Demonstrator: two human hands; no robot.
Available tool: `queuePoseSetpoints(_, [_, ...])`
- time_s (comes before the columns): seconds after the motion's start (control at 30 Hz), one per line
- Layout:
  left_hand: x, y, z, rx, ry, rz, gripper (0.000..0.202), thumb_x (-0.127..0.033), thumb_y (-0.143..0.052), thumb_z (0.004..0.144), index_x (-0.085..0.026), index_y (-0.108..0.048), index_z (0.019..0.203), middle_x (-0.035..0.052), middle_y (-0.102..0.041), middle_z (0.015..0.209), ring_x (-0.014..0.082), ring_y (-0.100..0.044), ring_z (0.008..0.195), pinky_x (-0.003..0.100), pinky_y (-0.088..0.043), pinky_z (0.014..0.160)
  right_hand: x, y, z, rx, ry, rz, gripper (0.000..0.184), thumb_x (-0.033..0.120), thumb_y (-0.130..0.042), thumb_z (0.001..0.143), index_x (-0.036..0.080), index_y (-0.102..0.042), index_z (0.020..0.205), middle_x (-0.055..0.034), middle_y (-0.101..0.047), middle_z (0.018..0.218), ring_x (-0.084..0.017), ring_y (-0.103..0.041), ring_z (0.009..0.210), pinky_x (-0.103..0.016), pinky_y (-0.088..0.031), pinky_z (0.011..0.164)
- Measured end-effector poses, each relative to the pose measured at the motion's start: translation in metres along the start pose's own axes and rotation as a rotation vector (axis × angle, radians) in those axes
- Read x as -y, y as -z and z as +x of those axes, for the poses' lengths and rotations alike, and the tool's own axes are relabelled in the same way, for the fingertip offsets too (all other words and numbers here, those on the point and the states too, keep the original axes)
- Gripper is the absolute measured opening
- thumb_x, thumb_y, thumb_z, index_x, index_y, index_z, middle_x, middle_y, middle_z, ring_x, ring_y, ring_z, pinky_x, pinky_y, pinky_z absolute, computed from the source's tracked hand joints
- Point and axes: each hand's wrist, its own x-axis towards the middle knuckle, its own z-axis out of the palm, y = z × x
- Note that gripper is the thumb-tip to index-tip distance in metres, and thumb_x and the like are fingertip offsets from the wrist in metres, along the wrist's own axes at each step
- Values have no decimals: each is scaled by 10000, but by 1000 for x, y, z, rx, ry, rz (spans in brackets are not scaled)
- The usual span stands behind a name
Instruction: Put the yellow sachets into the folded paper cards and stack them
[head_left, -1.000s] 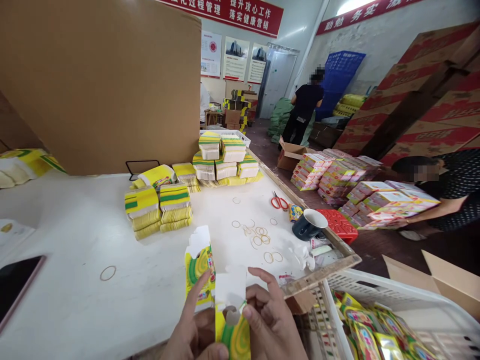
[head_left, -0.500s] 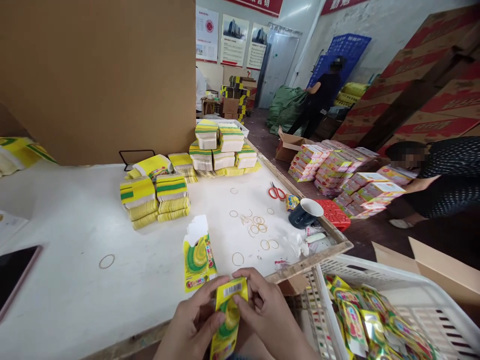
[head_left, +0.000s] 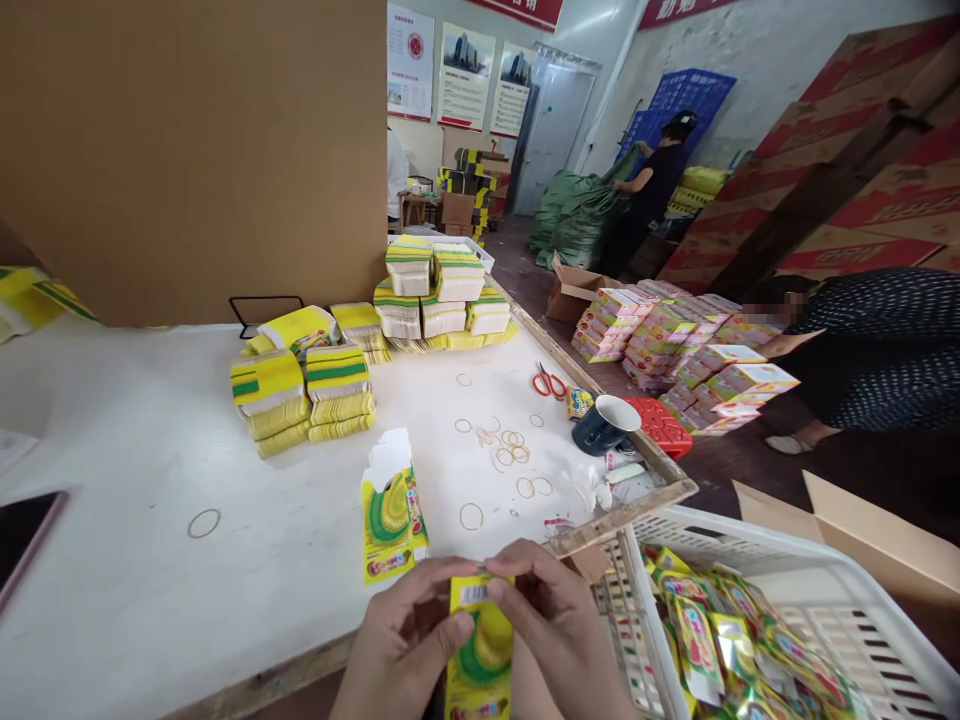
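Between both hands, at the table's near edge, stands a small yellow-green box (head_left: 480, 650) with a barcode near its top. My left hand (head_left: 412, 635) grips its left side, thumb on the front face. My right hand (head_left: 555, 625) closes on the upper right, its thumb beside the barcode and its fingers at the top edge. The fingertips behind the box are hidden. Just beyond my hands a flat, unfolded yellow carton (head_left: 390, 525) lies on the white table (head_left: 292, 560), its white flaps pointing away from me.
Bundled carton stacks (head_left: 341, 395) stand farther back. Rubber bands (head_left: 512, 447), red scissors (head_left: 549, 381) and a dark mug (head_left: 606, 425) lie or stand on the right. A white basket (head_left: 832, 570) of packets is at lower right. Two people work beyond; a phone (head_left: 26, 535) lies left.
My hands and the box have shifted slightly right, and the box is more upright, with fingers drawn together at its top. The person by the green sacks has raised an arm.
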Motion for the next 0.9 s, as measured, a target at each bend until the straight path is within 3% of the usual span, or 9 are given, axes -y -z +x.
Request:
queuePoseSetpoints(0.07, [3, 6, 3, -90, -69, 193, 325, -375, -617, 828, -240, -678, 1117, 102, -668, 1228, 290, -619, 1125, 410, -495, 971, 0, 38, -8, -106, 25, -263, 207, 390, -553, 894, 222, -666, 853, -46, -676, 811, -207, -634, 774, -291, -489, 665])
queuePoseSetpoints(0.13, [7, 24, 9, -316, -143, 484, 496, -417, -595, 819, -216, -555, 1271, 139, -556, 1365, 323, -483, 1279, 489, -381, 1070, -5, 89, -17, -295, 0, -622, 236, 449, -576, 849, 237, -678, 869, -72, -696, 903, -265, -637, 845, -370, -481, 718])
queuePoseSetpoints(0.2, [12, 47, 15, -558, -91, 746, 667, -483, -602, 775, -129, -452, 1320, 218, -495, 1383, 376, -460, 1271, 542, -394, 1022, -13, 131, -22, -413, -58, -918, 393, 585, -639, 717, 234, -681, 889, -93, -698, 887, -347, -627, 839, -493, -460, 751])
queuePoseSetpoints(0.27, [14, 66, 20, -554, 26, 877, 570, -526, -598, 746, -126, -533, 1146, 195, -635, 1147, 367, -593, 1067, 476, -494, 843, -20, 145, -23, -447, -75, -992, 488, 618, -639, 690, 218, -661, 970, -107, -693, 911, -367, -623, 862, -527, -460, 768])
queuePoseSetpoints(0.4, [9, 77, 19, -439, 176, 962, 265, -456, -472, 853, -236, -488, 707, -7, -619, 630, 207, -577, 579, 286, -393, 555, -22, 86, -11, -280, -43, -744, 339, 508, -572, 831, 234, -649, 1016, -77, -688, 935, -253, -638, 757, -378, -510, 671])
queuePoseSetpoints(0.5, [0, 71, 12, -451, 95, 893, 295, -422, -498, 848, -235, -445, 626, -32, -539, 551, 176, -494, 541, 257, -339, 540, -7, 19, 5, -172, 10, -523, 221, 395, -537, 899, 221, -648, 979, -66, -679, 849, -193, -608, 636, -311, -509, 605])
queuePoseSetpoints(0.6, [-10, 64, 3, -371, -36, 751, 302, -414, -536, 839, -227, -453, 617, -39, -471, 559, 163, -449, 559, 241, -344, 535, 12, -25, 19, -12, 199, -377, 256, 247, -500, 931, 247, -590, 1171, -82, -670, 1098, -223, -623, 936, -328, -515, 793])
queuePoseSetpoints(0.73, [-16, 55, -7, -184, -130, 613, 271, -375, -545, 871, -209, -516, 659, -19, -527, 624, 159, -487, 612, 231, -397, 587, 26, -49, 32, 199, 312, -281, 495, 120, -504, 899, 290, -435, 1359, -51, -563, 1326, -225, -492, 1214, -387, -409, 1022])
queuePoseSetpoints(0.9, [-4, 41, -11, -45, -79, 165, 215, -422, -647, 820, -210, -663, 853, 34, -659, 792, 190, -588, 761, 269, -475, 728, 21, -57, 29, 117, 163, -84, 242, 158, -529, 877, 232, -501, 1106, -47, -597, 1024, -180, -591, 953, -294, -497, 831])
